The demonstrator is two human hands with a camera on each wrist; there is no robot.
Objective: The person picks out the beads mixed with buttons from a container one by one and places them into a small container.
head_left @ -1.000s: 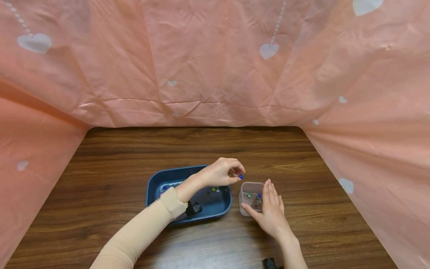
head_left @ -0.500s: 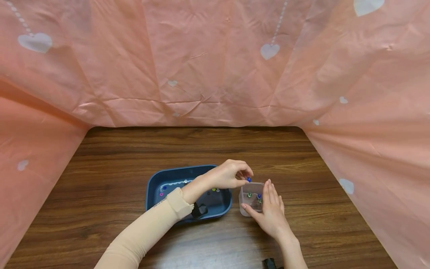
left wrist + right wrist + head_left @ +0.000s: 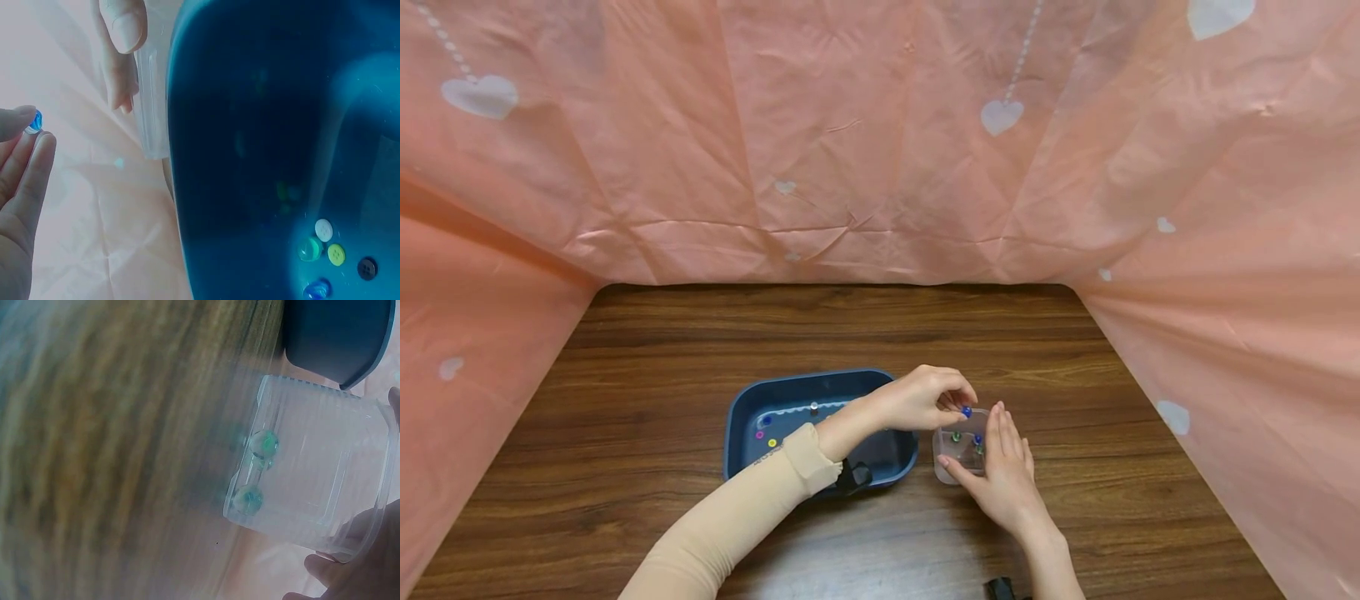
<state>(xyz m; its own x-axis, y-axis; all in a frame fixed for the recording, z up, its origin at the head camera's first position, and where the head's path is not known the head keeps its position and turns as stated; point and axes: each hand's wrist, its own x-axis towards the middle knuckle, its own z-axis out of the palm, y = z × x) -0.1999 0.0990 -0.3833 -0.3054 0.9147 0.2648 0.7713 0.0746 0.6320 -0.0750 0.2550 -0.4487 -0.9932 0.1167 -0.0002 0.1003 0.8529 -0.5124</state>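
Observation:
My left hand point(image 3: 921, 398) pinches a blue glass marble point(image 3: 966, 412) between thumb and fingertips, over the far rim of a small clear plastic container point(image 3: 312, 456). In the left wrist view the marble point(image 3: 35, 122) shows between the fingertips. With its thumb at the near left and straight fingers along the right side, my right hand point(image 3: 1006, 479) holds the container where it stands on the table. Inside it lie a green marble point(image 3: 956, 437) and a blue marble point(image 3: 977, 439), with another greenish one close by.
Left of the container stands a blue tray point(image 3: 820, 385), partly under the left forearm. In it lie a white button point(image 3: 324, 230), a yellow button point(image 3: 336, 254), a dark button point(image 3: 367, 269), a green marble point(image 3: 310, 249) and other small pieces. A pink curtain point(image 3: 865, 150) surrounds the wooden table point(image 3: 647, 367).
My left hand has moved right and slightly down with the blue marble, from beside the container to above its rim. The right hand and the container have stayed in place.

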